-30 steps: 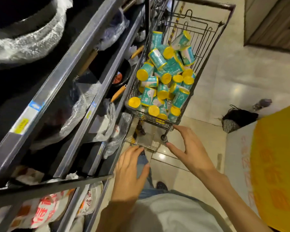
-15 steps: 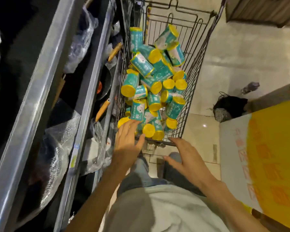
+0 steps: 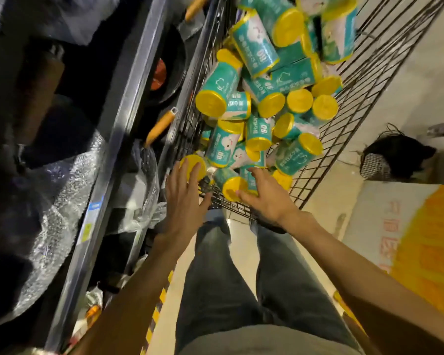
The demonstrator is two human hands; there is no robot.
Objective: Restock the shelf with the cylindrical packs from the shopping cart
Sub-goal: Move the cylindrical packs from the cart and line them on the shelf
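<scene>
Roughly centre frame: wire shopping cart (image 3: 364, 80) parked tight beside the metal shelf (image 3: 128, 103) on its left, cart's mesh wall standing between the packs and the shelf. Shelf levels hold plastic-wrapped goods, a dark pan (image 3: 169, 73) with a red sticker and two orange handles (image 3: 160, 129); a blue-and-yellow price tag (image 3: 90, 221) sits on the shelf edge. Black bag (image 3: 395, 157) on the floor to the right, yellow-and-white sign (image 3: 418, 249) nearer, red writing unreadable. Cylindrical packs (image 3: 256, 49) all piled in the cart, about twenty-plus, exact count unclear; teal labels, yellow lids, "80" printed on several, other text too blurred. Left hand (image 3: 183, 201) has straight fingers laid on one yellow lid (image 3: 194, 165), gripping nothing. Right hand (image 3: 265, 196) spread over the near packs, fingers relaxed, touching, not clenched.
</scene>
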